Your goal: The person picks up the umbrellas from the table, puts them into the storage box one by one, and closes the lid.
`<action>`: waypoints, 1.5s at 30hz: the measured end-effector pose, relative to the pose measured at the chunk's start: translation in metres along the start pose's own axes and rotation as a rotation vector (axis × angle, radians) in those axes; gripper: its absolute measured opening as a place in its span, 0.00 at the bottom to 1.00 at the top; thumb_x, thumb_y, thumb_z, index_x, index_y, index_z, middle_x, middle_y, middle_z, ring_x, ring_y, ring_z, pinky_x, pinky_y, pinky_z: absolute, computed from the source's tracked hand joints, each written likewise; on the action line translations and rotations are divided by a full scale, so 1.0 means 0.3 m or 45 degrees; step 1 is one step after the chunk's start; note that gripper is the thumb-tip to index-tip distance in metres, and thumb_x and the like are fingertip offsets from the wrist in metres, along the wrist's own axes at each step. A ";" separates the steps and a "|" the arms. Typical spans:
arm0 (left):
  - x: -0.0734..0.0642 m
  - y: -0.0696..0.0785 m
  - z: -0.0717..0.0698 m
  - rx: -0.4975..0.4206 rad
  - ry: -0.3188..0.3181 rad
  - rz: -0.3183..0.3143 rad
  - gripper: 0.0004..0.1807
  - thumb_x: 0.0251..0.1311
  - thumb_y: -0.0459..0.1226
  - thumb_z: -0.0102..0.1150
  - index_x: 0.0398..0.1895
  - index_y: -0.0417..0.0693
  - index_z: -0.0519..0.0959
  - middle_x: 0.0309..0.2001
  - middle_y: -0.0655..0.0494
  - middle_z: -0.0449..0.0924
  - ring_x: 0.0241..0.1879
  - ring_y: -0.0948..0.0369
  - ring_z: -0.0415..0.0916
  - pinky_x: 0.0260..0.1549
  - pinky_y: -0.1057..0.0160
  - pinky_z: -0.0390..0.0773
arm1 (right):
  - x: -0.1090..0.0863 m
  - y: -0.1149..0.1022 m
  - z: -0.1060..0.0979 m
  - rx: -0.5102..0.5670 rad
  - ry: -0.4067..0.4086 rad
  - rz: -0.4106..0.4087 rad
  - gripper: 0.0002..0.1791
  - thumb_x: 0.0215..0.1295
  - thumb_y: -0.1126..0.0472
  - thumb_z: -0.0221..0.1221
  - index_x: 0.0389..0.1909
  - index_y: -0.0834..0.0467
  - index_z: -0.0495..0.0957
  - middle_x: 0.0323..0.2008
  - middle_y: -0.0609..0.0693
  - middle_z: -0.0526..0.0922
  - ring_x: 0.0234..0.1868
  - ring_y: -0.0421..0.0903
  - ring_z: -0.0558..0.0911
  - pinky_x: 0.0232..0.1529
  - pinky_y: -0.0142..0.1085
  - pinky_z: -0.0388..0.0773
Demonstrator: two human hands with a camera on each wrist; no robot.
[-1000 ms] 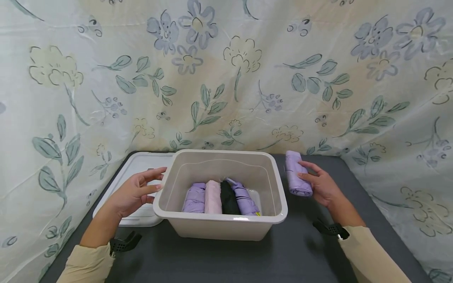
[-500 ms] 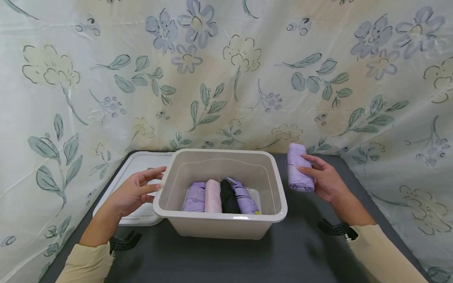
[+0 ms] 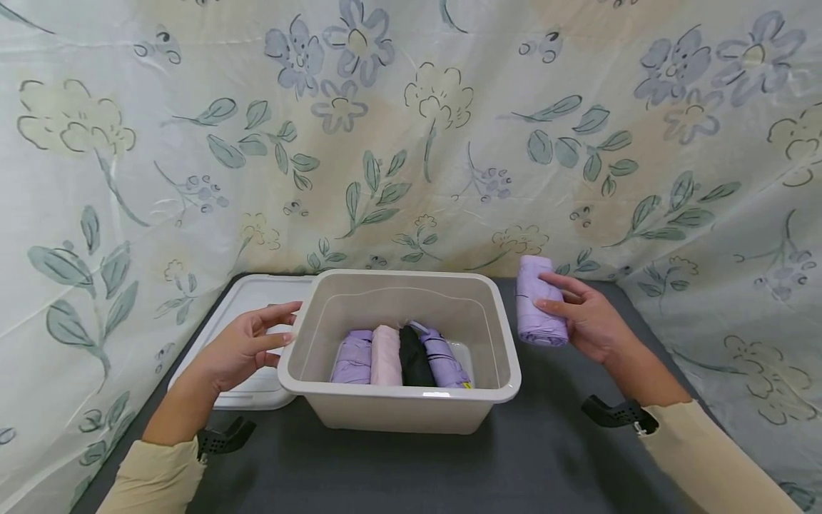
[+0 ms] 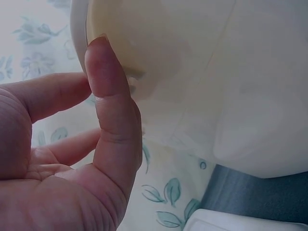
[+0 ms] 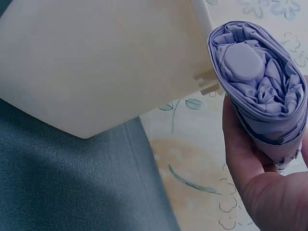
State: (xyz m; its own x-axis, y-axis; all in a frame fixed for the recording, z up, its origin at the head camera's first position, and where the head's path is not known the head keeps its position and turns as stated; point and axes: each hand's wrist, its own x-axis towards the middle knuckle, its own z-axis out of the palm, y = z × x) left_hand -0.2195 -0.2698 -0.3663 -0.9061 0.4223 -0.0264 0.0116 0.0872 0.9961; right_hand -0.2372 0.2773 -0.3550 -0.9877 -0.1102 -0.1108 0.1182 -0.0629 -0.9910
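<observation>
A lilac folded umbrella (image 3: 541, 303) is in my right hand (image 3: 591, 321), gripped between thumb and fingers to the right of a beige plastic bin (image 3: 398, 412). The right wrist view shows the umbrella's end, with a round lilac cap (image 5: 244, 62) amid gathered fabric. My left hand (image 3: 240, 350) touches the bin's left rim with loosely bent fingers; the left wrist view has the fingertips right at that rim. Inside the bin, side by side, lie a purple bundle (image 3: 353, 359), a pink one (image 3: 387, 357), a black one (image 3: 415, 359) and a purple strapped one (image 3: 443, 360).
A white lid (image 3: 257, 396) lies flat at the left, partly behind the bin and left hand. Everything stands on a dark grey tabletop (image 3: 385, 471). A floral curtain (image 3: 385, 143) rises behind and along both sides.
My right hand has lifted the umbrella slightly, and it now sits a little higher in the head view, more upright. The left hand and bin hold their places.
</observation>
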 end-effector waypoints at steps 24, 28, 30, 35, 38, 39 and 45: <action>0.001 0.015 0.008 0.012 0.023 -0.061 0.38 0.71 0.31 0.58 0.79 0.34 0.54 0.55 0.53 0.71 0.48 0.63 0.82 0.41 0.57 0.88 | -0.039 -0.117 0.115 -0.078 -0.077 0.038 0.38 0.66 0.64 0.68 0.75 0.45 0.67 0.60 0.49 0.72 0.51 0.47 0.82 0.48 0.40 0.87; 0.004 0.019 0.009 0.023 0.033 -0.071 0.38 0.71 0.32 0.59 0.79 0.35 0.55 0.55 0.53 0.71 0.48 0.63 0.82 0.42 0.56 0.88 | -0.045 -0.131 0.156 -0.074 -0.087 0.050 0.37 0.66 0.64 0.68 0.74 0.45 0.69 0.59 0.49 0.73 0.51 0.48 0.82 0.48 0.41 0.86; 0.005 0.022 0.009 0.035 0.036 -0.073 0.38 0.71 0.32 0.59 0.79 0.35 0.55 0.56 0.53 0.71 0.49 0.63 0.81 0.42 0.56 0.88 | -0.046 -0.138 0.174 -0.077 -0.093 0.057 0.37 0.65 0.65 0.68 0.74 0.46 0.69 0.59 0.49 0.73 0.51 0.49 0.82 0.48 0.41 0.86; 0.008 0.022 0.007 0.049 0.028 -0.074 0.38 0.71 0.32 0.59 0.80 0.36 0.55 0.57 0.53 0.70 0.50 0.63 0.81 0.43 0.56 0.88 | -0.041 -0.145 0.214 -0.112 -0.107 0.093 0.38 0.65 0.64 0.69 0.75 0.48 0.67 0.60 0.51 0.73 0.52 0.50 0.81 0.49 0.42 0.86; 0.009 0.021 0.006 0.038 0.023 -0.075 0.38 0.71 0.32 0.59 0.80 0.37 0.55 0.56 0.53 0.71 0.49 0.63 0.82 0.43 0.56 0.88 | -0.029 -0.149 0.236 -0.123 -0.123 0.113 0.40 0.65 0.64 0.69 0.76 0.49 0.66 0.60 0.51 0.74 0.52 0.50 0.82 0.49 0.42 0.86; 0.009 0.021 0.005 0.035 0.024 -0.076 0.38 0.71 0.32 0.59 0.80 0.37 0.55 0.56 0.53 0.71 0.49 0.63 0.82 0.43 0.56 0.88 | -0.023 -0.150 0.244 -0.125 -0.125 0.121 0.39 0.64 0.64 0.69 0.76 0.49 0.66 0.60 0.51 0.74 0.52 0.50 0.82 0.49 0.42 0.86; 0.009 0.018 0.005 0.022 0.034 -0.073 0.38 0.71 0.32 0.59 0.80 0.38 0.55 0.56 0.54 0.72 0.50 0.62 0.82 0.43 0.56 0.88 | 0.014 -0.167 0.290 -0.169 -0.119 0.171 0.37 0.64 0.64 0.69 0.74 0.50 0.70 0.66 0.54 0.72 0.53 0.51 0.81 0.49 0.41 0.86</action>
State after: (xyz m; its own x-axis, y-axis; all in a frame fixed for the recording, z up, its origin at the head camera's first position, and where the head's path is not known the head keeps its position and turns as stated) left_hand -0.2214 -0.2669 -0.3612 -0.9163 0.3922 -0.0813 -0.0339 0.1263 0.9914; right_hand -0.2383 0.1936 -0.2992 -0.9496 -0.2008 -0.2408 0.2272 0.0890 -0.9698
